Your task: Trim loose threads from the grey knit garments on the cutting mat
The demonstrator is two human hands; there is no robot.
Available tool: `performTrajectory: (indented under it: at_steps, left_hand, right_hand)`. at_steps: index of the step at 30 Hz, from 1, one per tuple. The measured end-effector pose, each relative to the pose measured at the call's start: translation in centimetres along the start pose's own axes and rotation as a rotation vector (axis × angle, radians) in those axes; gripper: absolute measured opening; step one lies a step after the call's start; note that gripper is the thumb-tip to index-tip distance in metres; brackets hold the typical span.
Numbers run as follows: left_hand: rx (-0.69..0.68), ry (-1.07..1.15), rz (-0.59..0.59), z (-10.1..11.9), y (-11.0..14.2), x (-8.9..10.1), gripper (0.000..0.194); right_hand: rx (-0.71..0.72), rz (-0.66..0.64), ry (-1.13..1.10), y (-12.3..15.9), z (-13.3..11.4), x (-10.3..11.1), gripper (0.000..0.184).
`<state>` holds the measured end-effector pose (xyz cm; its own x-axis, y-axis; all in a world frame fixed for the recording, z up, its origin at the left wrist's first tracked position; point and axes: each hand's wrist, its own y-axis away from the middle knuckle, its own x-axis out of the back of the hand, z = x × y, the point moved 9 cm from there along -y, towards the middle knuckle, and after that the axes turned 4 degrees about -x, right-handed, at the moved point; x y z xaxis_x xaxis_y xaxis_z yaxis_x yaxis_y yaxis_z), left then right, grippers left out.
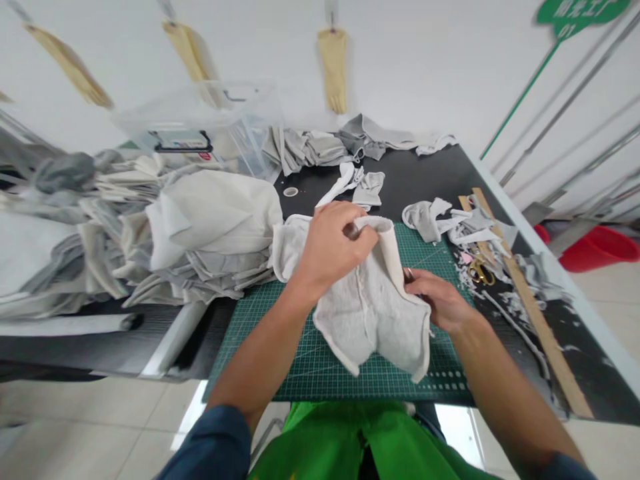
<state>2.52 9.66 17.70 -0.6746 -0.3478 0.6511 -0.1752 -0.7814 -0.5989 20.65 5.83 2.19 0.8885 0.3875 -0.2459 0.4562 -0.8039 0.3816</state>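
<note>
A sewn grey-white fabric piece [370,313] with a fuzzy surface and a seam down its middle is held up over the green cutting mat [265,333]. My left hand [333,240] is closed on its upper edge, thumb and fingers pinching the cloth. At the right side edge, my right hand [440,300] grips the same piece, its fingers partly hidden behind the cloth; a ring shows on one finger. Part of the fabric's upper edge folds over between the hands. Another pale cloth part [290,247] shows left of my left hand; whether it joins the held piece I cannot tell.
Grey and white cloth piles [215,213] fill the left side, before a clear plastic box [200,127]. Cloth scraps [430,217], gold-handled scissors [481,272] and a wooden strip [535,313] lie on the right. Yellow gloves [333,70] hang on the wall. A red bucket [600,248] stands beyond the table.
</note>
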Motion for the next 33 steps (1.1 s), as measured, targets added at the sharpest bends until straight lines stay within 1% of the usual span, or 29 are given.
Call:
performTrajectory:
  at_steps: [1,3,4,6,7,8,9,10,11,12,13,14,15,16,18,20,21,22,24,25,26,28,30,33]
  left_hand:
    - [0.042,-0.030,-0.089,-0.9,-0.4,-1.7,0.010]
    - [0.088,-0.117,-0.306,-3.0,-0.9,-6.0,0.019]
    - [0.098,-0.148,-0.423,-4.2,-0.8,-8.4,0.022]
    - [0.141,-0.158,-0.651,-6.8,0.1,-13.1,0.023]
    - [0.155,-0.145,-0.704,-8.0,0.5,-14.9,0.023]
    - [0.161,-0.133,-0.736,-8.9,0.9,-16.4,0.022]
    - [0.162,-0.115,-0.760,-9.8,1.2,-17.7,0.023]
    - [0.162,-0.095,-0.776,-10.5,1.4,-18.7,0.025]
    - [0.161,-0.075,-0.784,-11.1,1.6,-19.4,0.027]
    - [0.161,-0.053,-0.784,-11.6,1.7,-19.9,0.029]
    - [0.160,-0.031,-0.775,-12.0,1.6,-20.1,0.029]
    - [0.161,-0.013,-0.757,-12.4,1.5,-20.2,0.028]
    - [0.165,0.000,-0.731,-12.7,1.3,-20.0,0.027]
    - [0.166,0.007,-0.688,-13.0,1.1,-19.7,0.027]
    - [0.140,0.033,-0.574,-13.3,0.9,-18.6,0.030]
    - [0.068,0.104,-0.490,-12.9,1.6,-17.6,0.030]
    - [0.025,0.162,-0.503,-12.6,2.4,-17.6,0.028]
    - [-0.022,0.201,-0.548,-12.2,3.5,-17.7,0.026]
    - [-0.143,0.192,-0.636,-11.3,5.8,-17.9,0.024]
    - [-0.175,0.156,-0.644,-11.1,6.8,-17.8,0.027]
    - [-0.180,0.110,-0.634,-11.0,7.6,-17.6,0.032]
    - [-0.147,-0.010,-0.584,-10.9,8.5,-17.0,0.036]
    - [-0.099,-0.144,-0.554,-10.4,9.2,-16.7,0.037]
    - [-0.018,-0.290,-0.532,-9.9,9.8,-16.3,0.040]
  right_hand:
    - [-0.008,0.038,0.041,-0.1,0.2,0.5,0.020]
    - [-0.010,0.131,0.219,-0.8,0.8,2.1,0.017]
    - [-0.008,0.186,0.359,-1.2,1.2,3.2,0.016]
    - [0.033,0.373,0.741,-1.9,1.2,5.7,0.013]
    - [0.062,0.498,0.887,-2.0,0.9,7.0,0.008]
    - [0.083,0.592,0.974,-2.0,0.7,7.9,0.004]
    - [0.107,0.657,1.027,-2.1,0.5,8.4,0.009]
    - [0.139,0.693,1.048,-2.3,0.2,8.6,0.013]
    - [0.172,0.695,1.048,-2.5,0.0,8.3,0.017]
    - [0.209,0.666,1.039,-2.9,-0.3,7.7,0.018]
    - [0.242,0.610,1.029,-3.4,-0.4,6.8,0.018]
    - [0.258,0.524,1.023,-4.1,-0.3,5.6,0.019]
    - [0.261,0.415,1.031,-4.9,0.1,4.2,0.020]
    - [0.261,0.333,1.045,-5.5,0.5,3.1,0.020]
    - [0.233,0.264,1.102,-6.5,1.5,2.0,0.019]
    - [0.187,0.264,1.176,-7.2,2.5,2.2,0.018]
    - [0.165,0.272,1.209,-7.5,2.9,2.5,0.018]
    - [0.148,0.278,1.240,-7.7,3.2,3.0,0.019]
    - [0.132,0.292,1.307,-8.3,3.3,3.9,0.023]
    - [0.130,0.303,1.351,-8.6,3.1,4.3,0.026]
    - [0.129,0.317,1.402,-8.9,2.8,4.7,0.028]
    - [0.126,0.364,1.503,-9.8,1.7,5.3,0.031]
    - [0.141,0.381,1.578,-10.9,0.5,5.6,0.033]
    - [0.180,0.457,1.662,-11.7,-1.7,5.9,0.038]
